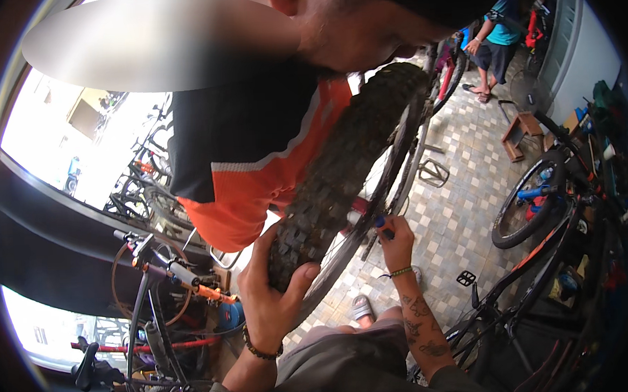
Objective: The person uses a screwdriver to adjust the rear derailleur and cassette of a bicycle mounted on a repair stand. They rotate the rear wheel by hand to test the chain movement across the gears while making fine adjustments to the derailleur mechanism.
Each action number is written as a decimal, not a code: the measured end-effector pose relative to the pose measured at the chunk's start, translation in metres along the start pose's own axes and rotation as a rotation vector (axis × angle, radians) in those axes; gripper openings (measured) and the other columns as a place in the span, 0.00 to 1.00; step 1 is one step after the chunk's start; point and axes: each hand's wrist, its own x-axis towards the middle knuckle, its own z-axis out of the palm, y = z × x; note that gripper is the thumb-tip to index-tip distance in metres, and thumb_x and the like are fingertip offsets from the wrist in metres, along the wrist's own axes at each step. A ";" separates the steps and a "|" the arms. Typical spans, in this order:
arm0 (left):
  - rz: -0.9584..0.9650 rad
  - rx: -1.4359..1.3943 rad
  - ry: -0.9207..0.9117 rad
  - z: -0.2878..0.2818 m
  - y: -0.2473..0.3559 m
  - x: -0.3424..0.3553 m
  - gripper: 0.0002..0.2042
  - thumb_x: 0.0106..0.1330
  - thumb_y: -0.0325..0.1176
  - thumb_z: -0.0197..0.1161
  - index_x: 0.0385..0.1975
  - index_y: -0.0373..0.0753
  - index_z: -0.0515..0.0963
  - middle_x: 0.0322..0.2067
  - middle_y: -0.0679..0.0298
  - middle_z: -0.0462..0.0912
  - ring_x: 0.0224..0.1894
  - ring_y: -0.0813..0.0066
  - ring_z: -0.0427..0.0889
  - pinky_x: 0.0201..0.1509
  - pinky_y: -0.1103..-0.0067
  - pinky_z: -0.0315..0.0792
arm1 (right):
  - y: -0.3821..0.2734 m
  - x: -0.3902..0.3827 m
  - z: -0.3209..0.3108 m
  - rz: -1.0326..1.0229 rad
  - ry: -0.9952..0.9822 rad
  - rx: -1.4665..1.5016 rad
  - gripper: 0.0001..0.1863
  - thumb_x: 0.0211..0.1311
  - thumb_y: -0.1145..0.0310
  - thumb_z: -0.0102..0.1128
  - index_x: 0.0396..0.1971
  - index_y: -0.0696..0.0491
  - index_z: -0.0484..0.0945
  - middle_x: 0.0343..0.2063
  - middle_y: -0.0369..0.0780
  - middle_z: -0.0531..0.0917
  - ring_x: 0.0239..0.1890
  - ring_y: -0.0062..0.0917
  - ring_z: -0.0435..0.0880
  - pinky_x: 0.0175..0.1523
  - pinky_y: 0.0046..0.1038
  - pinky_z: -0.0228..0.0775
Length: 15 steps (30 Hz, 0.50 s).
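A bicycle wheel with a fat, knobbly black tire (341, 170) stands tilted in front of me. My left hand (266, 296) is closed round the tire at its near end, with the thumb on one side and the fingers on the other. Further right, my right hand (396, 241) is pinched on a small tool with a blue and dark handle (382, 224), close beside the wheel; its tip I cannot make out. A reddish hub (361, 206) shows among the spokes near that hand.
Another person in a black and orange shirt (255, 139) leans in behind the tire. Bicycles stand at the right (534, 263) and left (150, 294). A wooden stool (521, 134) rests on the tiled floor (461, 189). Farther back stands a person in a teal shirt (504, 26).
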 end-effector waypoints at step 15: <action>0.006 -0.082 0.078 -0.020 -0.017 -0.009 0.38 0.79 0.59 0.60 0.73 0.29 0.70 0.61 0.48 0.83 0.63 0.59 0.83 0.68 0.63 0.75 | -0.004 -0.001 -0.017 0.077 0.022 0.096 0.11 0.62 0.71 0.74 0.42 0.56 0.85 0.35 0.49 0.88 0.39 0.49 0.88 0.44 0.42 0.79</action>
